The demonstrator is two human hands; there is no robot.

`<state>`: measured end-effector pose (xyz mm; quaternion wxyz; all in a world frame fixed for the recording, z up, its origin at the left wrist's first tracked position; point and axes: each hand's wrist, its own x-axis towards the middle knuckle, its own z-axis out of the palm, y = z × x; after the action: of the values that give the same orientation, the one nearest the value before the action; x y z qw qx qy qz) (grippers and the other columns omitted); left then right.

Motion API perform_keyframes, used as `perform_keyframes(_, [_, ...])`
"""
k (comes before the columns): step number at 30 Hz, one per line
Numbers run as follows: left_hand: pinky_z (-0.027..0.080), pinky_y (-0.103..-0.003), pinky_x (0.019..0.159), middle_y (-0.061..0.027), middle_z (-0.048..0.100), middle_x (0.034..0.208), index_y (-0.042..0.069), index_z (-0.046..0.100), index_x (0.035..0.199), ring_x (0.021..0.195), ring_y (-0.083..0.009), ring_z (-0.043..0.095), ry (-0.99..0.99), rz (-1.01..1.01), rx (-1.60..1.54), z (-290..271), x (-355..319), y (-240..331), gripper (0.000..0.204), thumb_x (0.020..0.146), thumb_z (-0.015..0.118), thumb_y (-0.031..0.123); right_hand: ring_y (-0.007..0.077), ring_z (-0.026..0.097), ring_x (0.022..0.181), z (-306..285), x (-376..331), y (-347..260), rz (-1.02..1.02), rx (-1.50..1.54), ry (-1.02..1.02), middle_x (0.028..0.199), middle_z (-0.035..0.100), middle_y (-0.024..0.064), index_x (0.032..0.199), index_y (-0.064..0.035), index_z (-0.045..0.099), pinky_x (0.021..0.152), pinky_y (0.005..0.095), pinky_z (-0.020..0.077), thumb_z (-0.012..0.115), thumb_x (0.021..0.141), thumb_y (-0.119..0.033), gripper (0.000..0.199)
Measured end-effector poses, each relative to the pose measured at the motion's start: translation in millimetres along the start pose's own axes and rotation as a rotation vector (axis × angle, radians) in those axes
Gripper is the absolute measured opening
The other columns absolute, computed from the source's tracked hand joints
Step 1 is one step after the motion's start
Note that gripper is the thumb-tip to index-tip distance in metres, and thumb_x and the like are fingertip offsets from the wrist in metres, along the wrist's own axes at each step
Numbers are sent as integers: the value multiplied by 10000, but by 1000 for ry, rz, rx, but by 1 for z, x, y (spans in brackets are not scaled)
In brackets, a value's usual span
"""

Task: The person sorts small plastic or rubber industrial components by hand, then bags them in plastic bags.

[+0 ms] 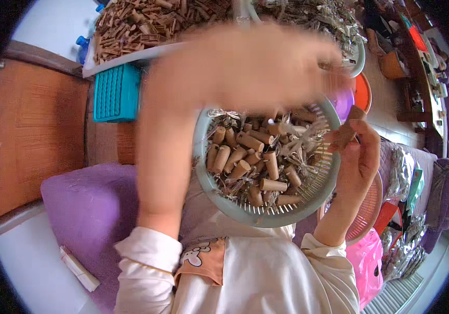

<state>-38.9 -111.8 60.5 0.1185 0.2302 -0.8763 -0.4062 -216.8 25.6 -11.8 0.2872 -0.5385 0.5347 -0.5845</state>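
A pale green slotted basket (266, 219) sits in front of my body. It holds many short tan cylinders (272, 165), cork-like in look, mixed with shiny clear wrapping strips (303, 138). My right hand (363, 152) is at the basket's right rim, thumb and fingers closed round a brown cylinder-shaped piece (349, 128). Stretched across the far side of the basket, my left hand (282, 68) is badly smeared by motion. Its fingers point right, toward the right hand, and whether they hold anything is hidden by the blur.
Beyond the basket, a white tray (130, 55) carries a heap of brown pieces (146, 23). Another pale green basket (361, 57) holds silvery wrapped bits. A teal crate (114, 94) and purple seat (88, 199) are on the left; a pink bag (367, 261) lies at the right.
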Motion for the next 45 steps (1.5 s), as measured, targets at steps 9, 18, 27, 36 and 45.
perform_keyframes(9, [465,-291,579,-97,615,753,2,553,936,654,-191,604,203,17,-277,91,-41,-13,234,757,574,153,184,552,737,1,2,-8,51,671,31,1041,453,183,1143,-68,366,634,232,482,425,858,-118,296])
perform_keyframes(18, [432,-199,571,-34,567,720,-28,535,870,611,-76,530,471,-269,-704,101,-60,-9,160,804,533,117,186,565,707,24,-7,-5,133,551,43,976,474,138,1127,-53,343,569,234,482,494,818,-126,352])
perform_keyframes(27, [441,-221,592,-60,567,791,-8,520,893,718,-95,558,544,-186,-894,126,-63,-19,146,809,522,112,181,502,878,34,-16,-2,39,307,-42,1041,462,118,1125,-55,380,751,290,417,562,795,-225,414])
perform_keyframes(36, [389,-171,494,5,490,663,22,468,913,576,-34,464,348,-101,-1256,129,-70,-18,280,829,512,285,205,522,892,40,-13,-17,322,631,-68,1046,372,94,1145,-68,270,725,274,474,623,731,-97,545])
perform_keyframes(45, [371,-174,424,19,476,596,38,449,844,491,-41,470,300,-245,-1181,124,-74,-10,231,846,486,266,140,505,846,43,-9,-13,421,673,-113,1031,383,81,1118,-112,286,711,257,468,622,682,10,564])
